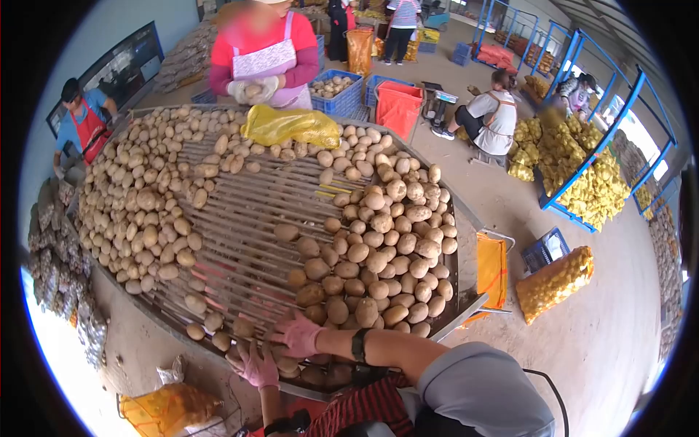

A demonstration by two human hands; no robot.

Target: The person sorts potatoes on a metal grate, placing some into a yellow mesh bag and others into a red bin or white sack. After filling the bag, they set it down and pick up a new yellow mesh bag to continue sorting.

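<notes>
Right hand [297, 333] lies splayed, fingers released, on potatoes [366, 312] at 6 o'clock of the roller table [247, 233]. Left hand [256, 364] is at the rim just beside it, grip can't tell. The potatoes look firm, weighty and dusty rather than slick, and probably bruise easily. Cup 1 round its middle.

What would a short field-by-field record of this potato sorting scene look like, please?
setting: roller table loaded with potatoes
right hand: pink glove, fingers spread on potatoes at the near edge
left hand: pink glove, just beside it, grip unclear
opposite: person in pink top holding a potato; yellow bag on the table
floor: filled mesh sack
</notes>
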